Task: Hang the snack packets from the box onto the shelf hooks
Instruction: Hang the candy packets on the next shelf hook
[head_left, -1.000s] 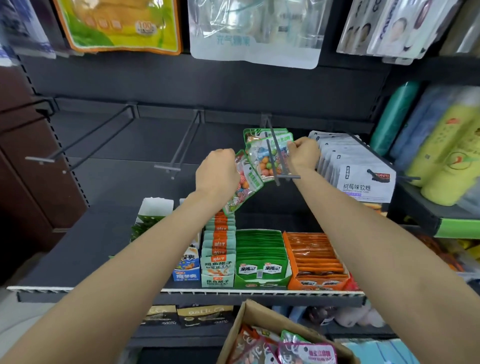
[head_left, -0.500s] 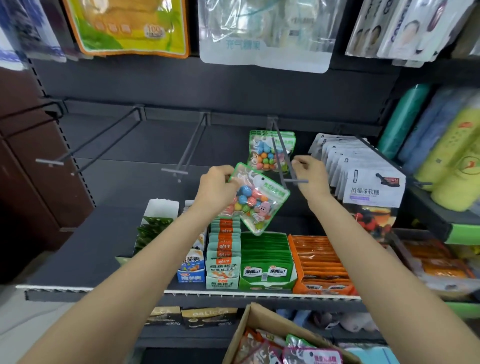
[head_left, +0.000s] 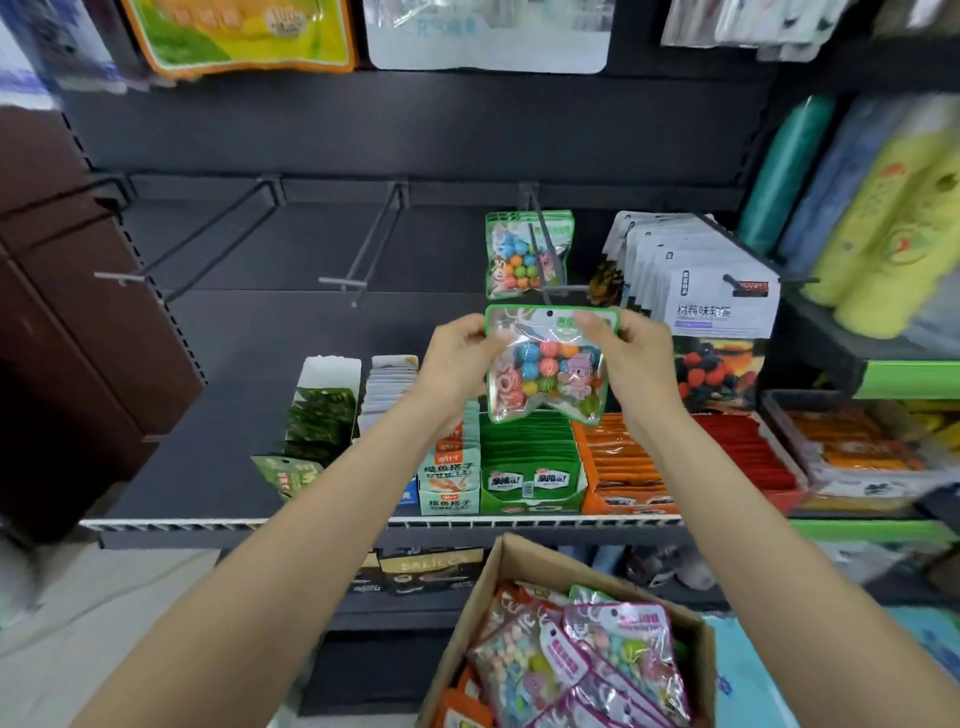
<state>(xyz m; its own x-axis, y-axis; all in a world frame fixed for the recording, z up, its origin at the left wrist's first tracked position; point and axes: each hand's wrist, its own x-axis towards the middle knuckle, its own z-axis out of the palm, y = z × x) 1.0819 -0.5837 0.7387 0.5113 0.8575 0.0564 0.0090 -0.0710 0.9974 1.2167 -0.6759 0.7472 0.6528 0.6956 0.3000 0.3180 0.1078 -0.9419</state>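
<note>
Swung upright since half a second back: green-edged candy packet (head_left: 548, 364), tilted and dangling from the left hand (head_left: 457, 358) alone then, now squared up between both hands, face toward the camera. Left pinching the top-left corner, right hand (head_left: 631, 353) pinching the top-right, having let go of the hook (head_left: 543, 249) tip. Hang hole showing in the middle of the top strip, just below and in front of that hook's front end, not on it yet. One matching packet (head_left: 527, 254) already hanging further back on the same hook. Fingertips mostly hidden behind the packet's header, so hard to say how deep the grip goes. Cardboard box (head_left: 524, 564) at the bottom cut off by the frame edge, more packets (head_left: 613, 665) piled inside, count impossible to tell. Right-side shelf goods badly motion-blurred, labels unreadable. Two hooks to the left bare.
</note>
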